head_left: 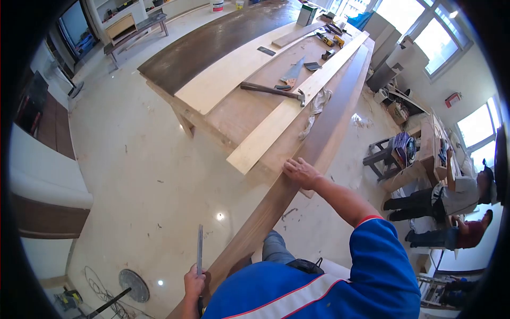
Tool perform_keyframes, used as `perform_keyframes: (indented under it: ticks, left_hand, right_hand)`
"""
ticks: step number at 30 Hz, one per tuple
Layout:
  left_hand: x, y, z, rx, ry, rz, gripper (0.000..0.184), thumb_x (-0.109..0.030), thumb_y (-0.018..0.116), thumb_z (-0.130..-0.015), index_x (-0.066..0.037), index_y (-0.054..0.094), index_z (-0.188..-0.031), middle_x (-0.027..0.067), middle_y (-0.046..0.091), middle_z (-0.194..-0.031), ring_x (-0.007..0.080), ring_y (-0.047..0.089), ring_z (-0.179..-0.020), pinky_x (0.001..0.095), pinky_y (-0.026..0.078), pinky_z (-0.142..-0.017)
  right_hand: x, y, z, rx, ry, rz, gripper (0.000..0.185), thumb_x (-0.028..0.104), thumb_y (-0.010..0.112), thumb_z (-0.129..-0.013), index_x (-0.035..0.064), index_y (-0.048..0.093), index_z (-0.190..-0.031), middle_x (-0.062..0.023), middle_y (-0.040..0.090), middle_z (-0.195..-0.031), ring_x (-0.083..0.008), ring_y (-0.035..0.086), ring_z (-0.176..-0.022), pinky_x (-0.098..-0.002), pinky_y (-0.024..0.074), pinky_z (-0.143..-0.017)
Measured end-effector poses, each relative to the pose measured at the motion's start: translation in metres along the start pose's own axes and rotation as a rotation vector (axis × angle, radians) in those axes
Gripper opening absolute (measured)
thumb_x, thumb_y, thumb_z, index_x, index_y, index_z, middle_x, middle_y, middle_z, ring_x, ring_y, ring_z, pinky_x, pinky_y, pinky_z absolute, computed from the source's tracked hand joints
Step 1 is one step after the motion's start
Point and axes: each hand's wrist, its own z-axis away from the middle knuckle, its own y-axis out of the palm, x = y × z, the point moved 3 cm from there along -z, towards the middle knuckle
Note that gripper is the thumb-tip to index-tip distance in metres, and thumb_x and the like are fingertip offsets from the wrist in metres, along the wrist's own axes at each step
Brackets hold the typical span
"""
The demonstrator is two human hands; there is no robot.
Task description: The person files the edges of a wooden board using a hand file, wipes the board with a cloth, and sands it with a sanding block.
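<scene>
A long dark brown wooden board (265,204) runs from beside my body up onto the workbench. My right hand (301,173) lies across it near the bench's front end, fingers curled over its left edge. Low in the view, my left hand (194,283) is closed around the lower end of a thin grey metal bar (200,242), which points upward beside the board. What kind of tool the bar is, I cannot tell. A crumpled whitish cloth (317,109) touches the board's left side on the bench. Next to it lies a pale wooden strip (281,127).
A claw hammer (271,91), a handsaw (294,73) and a yellow drill (325,39) lie on the workbench (228,119). At right, two people stand by another work table (429,141). A round disc tool (134,285) and cables are on the floor at lower left.
</scene>
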Motion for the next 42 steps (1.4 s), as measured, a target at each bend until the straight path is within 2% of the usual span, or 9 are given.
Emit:
perform_keyframes:
  ticks: [4, 7, 10, 11, 14, 18, 20, 23, 42]
  left_hand:
    - [-0.004, 0.000, -0.003, -0.012, 0.082, -0.032, 0.027, -0.008, 0.059, -0.084, -0.005, 0.063, -0.111, 0.0206, 0.072, -0.088, 0.0412, 0.071, -0.085, 0.0485, 0.056, -0.079]
    - [-0.012, -0.003, -0.006, -0.009, 0.094, -0.268, 0.025, -0.010, 0.057, -0.090, -0.005, 0.061, -0.114, 0.0258, 0.068, -0.085, 0.0463, 0.068, -0.085, 0.0519, 0.055, -0.077]
    - [-0.027, -0.010, -0.002, -0.048, 0.135, -0.184, 0.039, -0.005, 0.059, -0.088, -0.005, 0.060, -0.127, 0.0185, 0.070, -0.082, 0.0331, 0.071, -0.074, 0.0442, 0.055, -0.070]
    - [-0.029, -0.010, -0.004, -0.057, 0.167, -0.082, 0.049, -0.004, 0.058, -0.088, -0.005, 0.058, -0.137, 0.0164, 0.070, -0.080, 0.0288, 0.071, -0.072, 0.0421, 0.055, -0.069]
    - [-0.078, -0.028, 0.000, 0.070, 0.072, 0.041, 0.058, -0.002, 0.058, -0.086, -0.001, 0.052, -0.144, 0.0237, 0.070, -0.093, 0.0360, 0.072, -0.085, 0.0409, 0.056, -0.080]
    - [-0.092, -0.023, -0.019, 0.217, 0.022, 0.033, 0.068, -0.004, 0.062, -0.083, -0.003, 0.048, -0.149, 0.0243, 0.071, -0.097, 0.0291, 0.070, -0.083, 0.0358, 0.054, -0.083]
    - [-0.113, -0.020, -0.026, 0.275, -0.004, 0.047, 0.070, -0.006, 0.065, -0.083, -0.003, 0.047, -0.150, 0.0251, 0.072, -0.102, 0.0278, 0.070, -0.086, 0.0351, 0.053, -0.084]
    - [-0.161, -0.022, -0.032, 0.366, -0.023, 0.055, 0.071, -0.007, 0.067, -0.083, -0.003, 0.047, -0.152, 0.0051, 0.059, -0.075, 0.0126, 0.055, -0.070, 0.0291, 0.049, -0.067]
    - [-0.283, 0.041, -0.088, 0.739, -0.132, 0.063, 0.075, -0.004, 0.067, -0.087, -0.003, 0.039, -0.157, 0.0141, 0.067, -0.123, 0.0154, 0.062, -0.107, 0.0295, 0.049, -0.096]
  right_hand:
    - [0.020, -0.015, 0.015, -0.184, 0.288, 0.050, 0.059, 0.009, 0.065, -0.082, 0.0041, 0.051, -0.138, -0.0150, 0.053, -0.134, -0.0315, 0.048, -0.131, -0.0458, 0.0432, -0.104]
    - [0.053, -0.021, 0.033, -0.269, 0.807, -0.316, 0.063, 0.013, 0.072, -0.080, 0.0013, 0.051, -0.138, -0.0186, 0.056, -0.131, -0.0362, 0.050, -0.128, -0.0439, 0.0434, -0.104]
    - [0.122, 0.015, 0.062, -0.533, 1.260, -0.599, 0.067, 0.023, 0.081, -0.077, -0.0025, 0.054, -0.133, -0.0217, 0.058, -0.122, -0.0386, 0.054, -0.120, -0.0413, 0.0457, -0.100]
    - [0.135, 0.005, 0.062, -0.186, 1.428, -0.804, 0.069, 0.034, 0.086, -0.078, -0.0026, 0.057, -0.130, -0.0195, 0.060, -0.118, -0.0352, 0.056, -0.117, -0.0442, 0.0469, -0.098]
    - [0.186, 0.037, 0.057, -0.317, 1.744, -1.825, 0.065, 0.039, 0.083, -0.083, 0.0004, 0.059, -0.130, -0.0150, 0.061, -0.116, -0.0312, 0.058, -0.113, -0.0481, 0.0482, -0.094]
    - [0.176, 0.055, 0.027, -0.523, 1.224, -2.866, 0.056, 0.038, 0.079, -0.090, 0.0061, 0.059, -0.132, -0.0119, 0.061, -0.137, -0.0296, 0.055, -0.129, -0.0556, 0.0428, -0.109]
    - [0.165, 0.075, 0.017, -0.658, 1.304, -2.751, 0.055, 0.035, 0.078, -0.092, 0.0063, 0.058, -0.134, -0.0113, 0.061, -0.138, -0.0302, 0.055, -0.131, -0.0567, 0.0395, -0.114]
    - [0.171, 0.091, 0.012, -0.759, 1.342, -2.693, 0.055, 0.032, 0.077, -0.092, 0.0068, 0.056, -0.136, -0.0107, 0.063, -0.136, -0.0306, 0.055, -0.130, -0.0564, 0.0381, -0.116]
    - [0.199, 0.048, 0.001, -0.717, 1.258, -2.895, 0.053, 0.029, 0.076, -0.093, 0.0087, 0.055, -0.138, -0.0068, 0.063, -0.132, -0.0270, 0.059, -0.125, -0.0478, 0.0476, -0.107]
